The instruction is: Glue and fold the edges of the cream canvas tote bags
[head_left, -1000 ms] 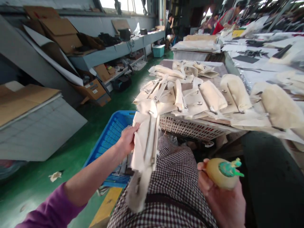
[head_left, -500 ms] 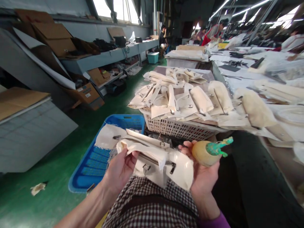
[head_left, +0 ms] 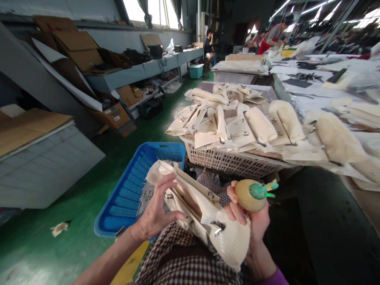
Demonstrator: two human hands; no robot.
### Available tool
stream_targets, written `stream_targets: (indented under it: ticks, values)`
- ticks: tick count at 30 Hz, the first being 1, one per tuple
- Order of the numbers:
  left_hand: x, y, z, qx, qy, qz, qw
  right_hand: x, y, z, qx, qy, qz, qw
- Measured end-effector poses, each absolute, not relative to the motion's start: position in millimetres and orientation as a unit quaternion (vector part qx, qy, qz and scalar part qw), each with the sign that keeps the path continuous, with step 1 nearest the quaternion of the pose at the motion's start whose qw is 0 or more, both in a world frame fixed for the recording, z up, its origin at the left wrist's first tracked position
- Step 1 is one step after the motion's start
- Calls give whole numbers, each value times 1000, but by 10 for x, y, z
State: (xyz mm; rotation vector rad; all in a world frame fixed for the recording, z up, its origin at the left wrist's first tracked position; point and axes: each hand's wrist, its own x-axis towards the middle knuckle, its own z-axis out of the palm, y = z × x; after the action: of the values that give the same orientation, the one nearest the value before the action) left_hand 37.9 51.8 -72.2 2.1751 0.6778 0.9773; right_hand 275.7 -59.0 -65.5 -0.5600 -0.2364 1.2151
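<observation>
A cream fabric zip pouch (head_left: 209,209) with dark zips and small metal fittings lies slanted in front of my checked apron. My left hand (head_left: 154,215) spans its left part, fingers over the far edge and thumb on the near side. In my right hand (head_left: 257,225) is a round yellowish squeeze bottle (head_left: 246,194) with a green, crusted nozzle pointing right. The fingers of that hand also touch the pouch's right end. A dark zip with a metal pull (head_left: 219,228) shows near that end. The pouch's underside is hidden.
A blue plastic basket (head_left: 118,198) stands on the green floor to the left. Ahead, many similar cream pouches (head_left: 234,126) lie piled on a board over a white plastic basket (head_left: 208,158). A worktable (head_left: 314,89) runs along the right. People work farther off.
The pouch has turned, its right end swinging down toward me. My left hand has shifted from pinching its front flap to spanning it. The bottle stays in my right hand.
</observation>
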Motion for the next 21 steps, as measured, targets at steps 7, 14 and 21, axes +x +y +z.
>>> stream_targets:
  ticks: [7,14,21]
  values:
    - [720,829,-459,964,105,156,189,2802,-498,-654,-257,-127,591,754]
    - [868,586,-346,975,-21,193,106,2890,-268,-416,-402,-78,536,739]
    - [979,337,-385,946,-8,320,60,2775,121,-279,-493,-113,407,760]
